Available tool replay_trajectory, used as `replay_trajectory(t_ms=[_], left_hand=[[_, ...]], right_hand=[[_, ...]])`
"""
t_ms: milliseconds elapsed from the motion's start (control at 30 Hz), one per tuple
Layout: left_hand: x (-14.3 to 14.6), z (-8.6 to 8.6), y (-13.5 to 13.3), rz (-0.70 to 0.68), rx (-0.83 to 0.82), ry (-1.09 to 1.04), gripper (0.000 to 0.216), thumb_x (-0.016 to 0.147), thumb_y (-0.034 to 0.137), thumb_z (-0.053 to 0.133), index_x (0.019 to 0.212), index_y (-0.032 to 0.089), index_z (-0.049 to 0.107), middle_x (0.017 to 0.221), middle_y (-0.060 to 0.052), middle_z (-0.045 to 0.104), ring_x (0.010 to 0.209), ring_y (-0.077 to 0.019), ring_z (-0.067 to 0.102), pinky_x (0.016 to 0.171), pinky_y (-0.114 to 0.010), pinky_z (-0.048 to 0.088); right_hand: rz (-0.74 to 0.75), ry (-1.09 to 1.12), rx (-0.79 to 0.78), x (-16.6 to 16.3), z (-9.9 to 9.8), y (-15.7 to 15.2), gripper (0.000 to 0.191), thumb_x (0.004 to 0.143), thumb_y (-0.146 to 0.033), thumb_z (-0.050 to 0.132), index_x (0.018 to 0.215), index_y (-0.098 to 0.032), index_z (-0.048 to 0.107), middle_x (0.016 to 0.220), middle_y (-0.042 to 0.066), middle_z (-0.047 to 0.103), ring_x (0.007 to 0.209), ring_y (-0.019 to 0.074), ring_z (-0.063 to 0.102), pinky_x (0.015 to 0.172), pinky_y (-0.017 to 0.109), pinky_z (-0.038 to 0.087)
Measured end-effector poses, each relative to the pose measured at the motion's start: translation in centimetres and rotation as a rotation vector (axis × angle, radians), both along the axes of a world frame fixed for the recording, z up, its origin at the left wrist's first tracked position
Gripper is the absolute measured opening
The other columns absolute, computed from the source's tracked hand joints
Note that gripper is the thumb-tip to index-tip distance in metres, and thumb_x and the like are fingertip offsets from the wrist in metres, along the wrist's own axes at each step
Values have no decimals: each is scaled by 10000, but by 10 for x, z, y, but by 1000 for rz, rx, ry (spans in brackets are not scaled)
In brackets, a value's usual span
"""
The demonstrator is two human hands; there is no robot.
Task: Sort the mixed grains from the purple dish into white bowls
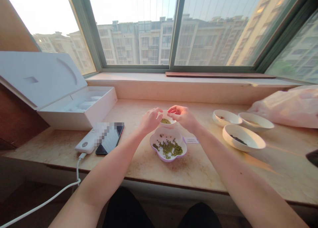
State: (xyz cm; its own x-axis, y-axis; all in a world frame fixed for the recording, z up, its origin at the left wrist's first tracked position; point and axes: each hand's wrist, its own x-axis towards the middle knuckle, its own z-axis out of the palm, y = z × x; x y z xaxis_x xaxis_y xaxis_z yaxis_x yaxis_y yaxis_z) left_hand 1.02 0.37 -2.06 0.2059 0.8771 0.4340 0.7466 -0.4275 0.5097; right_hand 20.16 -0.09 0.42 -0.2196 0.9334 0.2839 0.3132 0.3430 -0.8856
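A small white bowl (167,121) with green beans in it is held up between both hands above the sill. My left hand (149,120) grips its left rim with curled fingers. My right hand (182,116) is closed on the right rim, fingers pinched over the top. Just below stands a flower-shaped purple-rimmed dish (168,145) with a scatter of green beans on its white floor. A small white label (191,140) lies beside that dish, under my right wrist.
An open white box (74,105) stands at the left. A white power bank (87,142) with a cable and a dark phone (109,140) lie near it. Three white dishes (243,137) and a pink plastic bag (290,107) are at the right.
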Motion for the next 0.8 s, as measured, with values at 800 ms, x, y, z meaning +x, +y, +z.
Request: replay_trajectory(t_ms=[800], left_hand=[[-109,48,-60,136,-25,-771,145,876,312,655,866,220,543,651,64,495,550,-94,411,551,-240,315]], right_hand=[[430,-659,-388,-174,8,-36,470,899,-480,751,566,-193,585,605,20,611,548,121,511,539,270,372]])
